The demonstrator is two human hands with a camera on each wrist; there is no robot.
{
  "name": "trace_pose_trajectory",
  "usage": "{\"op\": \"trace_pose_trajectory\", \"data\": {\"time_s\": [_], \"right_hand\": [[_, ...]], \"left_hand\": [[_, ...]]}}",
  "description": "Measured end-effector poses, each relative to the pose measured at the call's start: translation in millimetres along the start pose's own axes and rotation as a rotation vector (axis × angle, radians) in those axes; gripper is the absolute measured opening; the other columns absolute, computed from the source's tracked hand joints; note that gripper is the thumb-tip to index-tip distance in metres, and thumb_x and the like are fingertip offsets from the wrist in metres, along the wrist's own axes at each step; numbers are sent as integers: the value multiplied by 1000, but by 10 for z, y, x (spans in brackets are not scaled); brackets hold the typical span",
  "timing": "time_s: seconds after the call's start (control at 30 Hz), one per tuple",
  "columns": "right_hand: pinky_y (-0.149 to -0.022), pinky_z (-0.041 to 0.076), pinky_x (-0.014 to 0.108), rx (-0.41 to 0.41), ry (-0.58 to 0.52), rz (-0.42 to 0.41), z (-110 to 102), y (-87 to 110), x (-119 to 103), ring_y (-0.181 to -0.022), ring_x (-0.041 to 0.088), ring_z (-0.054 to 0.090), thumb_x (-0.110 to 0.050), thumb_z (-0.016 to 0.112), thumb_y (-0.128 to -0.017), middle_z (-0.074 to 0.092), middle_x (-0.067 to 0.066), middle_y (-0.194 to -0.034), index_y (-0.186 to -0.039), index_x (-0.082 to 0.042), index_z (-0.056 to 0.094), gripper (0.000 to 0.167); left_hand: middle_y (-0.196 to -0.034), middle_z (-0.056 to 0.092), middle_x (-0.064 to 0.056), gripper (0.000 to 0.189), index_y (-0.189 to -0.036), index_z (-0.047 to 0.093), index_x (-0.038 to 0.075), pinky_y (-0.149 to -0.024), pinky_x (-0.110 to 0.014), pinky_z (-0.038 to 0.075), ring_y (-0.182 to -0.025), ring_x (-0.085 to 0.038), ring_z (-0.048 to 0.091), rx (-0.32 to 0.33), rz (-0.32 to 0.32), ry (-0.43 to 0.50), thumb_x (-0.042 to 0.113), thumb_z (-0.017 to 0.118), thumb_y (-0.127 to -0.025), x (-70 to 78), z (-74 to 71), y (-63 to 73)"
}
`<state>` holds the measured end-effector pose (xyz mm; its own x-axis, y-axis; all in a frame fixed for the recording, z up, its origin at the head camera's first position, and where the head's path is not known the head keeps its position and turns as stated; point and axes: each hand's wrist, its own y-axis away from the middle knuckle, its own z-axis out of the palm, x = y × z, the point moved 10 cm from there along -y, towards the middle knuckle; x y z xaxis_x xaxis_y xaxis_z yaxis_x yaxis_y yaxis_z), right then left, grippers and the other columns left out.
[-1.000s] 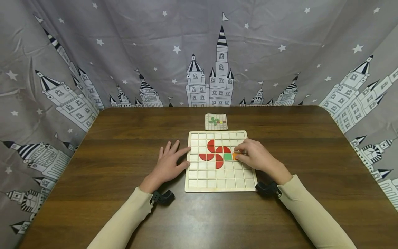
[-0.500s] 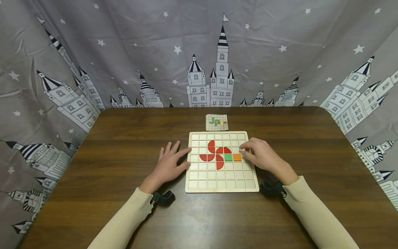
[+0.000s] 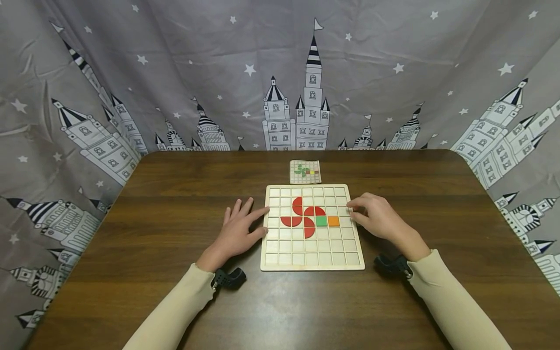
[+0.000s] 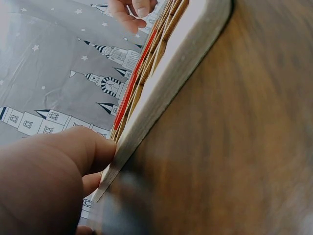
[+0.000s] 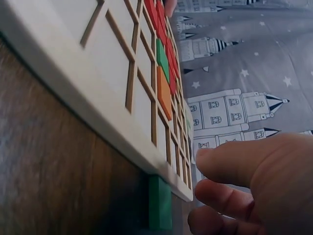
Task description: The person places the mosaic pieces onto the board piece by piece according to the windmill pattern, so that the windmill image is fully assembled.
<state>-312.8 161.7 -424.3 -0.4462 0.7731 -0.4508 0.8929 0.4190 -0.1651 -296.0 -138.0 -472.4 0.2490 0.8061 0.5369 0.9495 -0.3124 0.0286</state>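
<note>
At the right edge of the gridded wooden board (image 3: 312, 253), the right hand (image 3: 377, 217) had drawn back from the orange square (image 3: 334, 221), which it had been touching a second earlier; that tile now lay uncovered in its cell, just right of the green square (image 3: 321, 221). The right hand's fingers were loosely curled and gripped nothing, their tips at the board's rim. In the right wrist view a green block (image 5: 160, 202) lay on the desk (image 3: 175, 184) against the board's edge, near those fingers. The left hand (image 3: 238, 228) had not moved: it lay flat on the desk, fingers spread and relaxed, tips touching the board's left rim. Red quarter-round pieces (image 3: 302, 216) formed a pinwheel in the board's middle cells. A small pattern card (image 3: 305, 172) lay just beyond the far edge.
</note>
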Motion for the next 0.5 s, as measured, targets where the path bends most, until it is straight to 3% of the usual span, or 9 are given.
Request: {"op": "trace_pose_trajectory", "data": {"time_s": [0.3,0.5], "right_hand": [[-82,55,47,-27,23,7,-1,76,90,-95,29,67,-7,74,-89,72,14,-104,-116,1,74,28],[-75,52,39,-49,32,26,-2,137,170,-86,22,62,-9,75,-89,70,13,-103,-116,-1,74,29]], "left_hand": [[-169,18,-24,56,-153,50,22,-121,-73,0,-157,-50,3,-7,0,-2,33,61,-99,5,-1,3],[-169,18,-23,56,-153,50,22,-121,-73,0,-157,-50,2,-13,0,4,34,61,-100,5,1,7]]}}
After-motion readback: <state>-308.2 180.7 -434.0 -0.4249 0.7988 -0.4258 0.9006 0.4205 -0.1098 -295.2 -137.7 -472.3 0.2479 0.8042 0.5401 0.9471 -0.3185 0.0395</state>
